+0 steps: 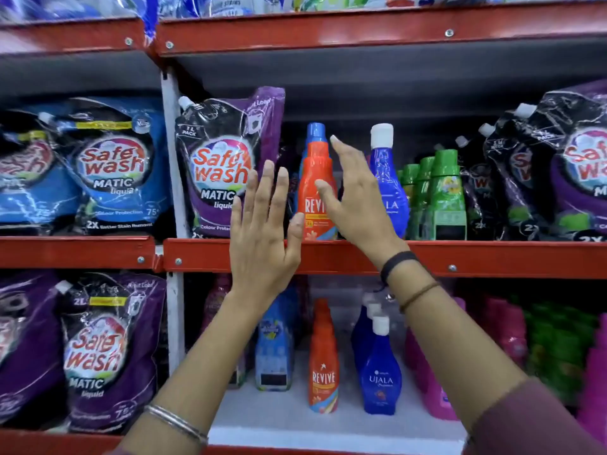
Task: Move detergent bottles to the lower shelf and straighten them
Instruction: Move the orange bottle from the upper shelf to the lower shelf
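We have both hands up at the upper shelf (pixel 361 254). The right hand (pixel 356 198) is spread wide, fingers open, in front of the orange bottle (pixel 313 192) and the blue bottle (pixel 389 192); we cannot tell if it touches either. The left hand (pixel 262 238) is flat and open, holding nothing, just left of the orange bottle. We judge the hands bracket that bottle so one can take it and the other steady its neighbours.

Both bottles stand upright at the shelf's front edge. On the lower shelf (pixel 295 418), matching orange and blue bottles already stand on a white base with bare space in front.

Racks are red steel; pouches (pixel 223 165) fill the sides, green bottles (pixel 443 198) to the right.
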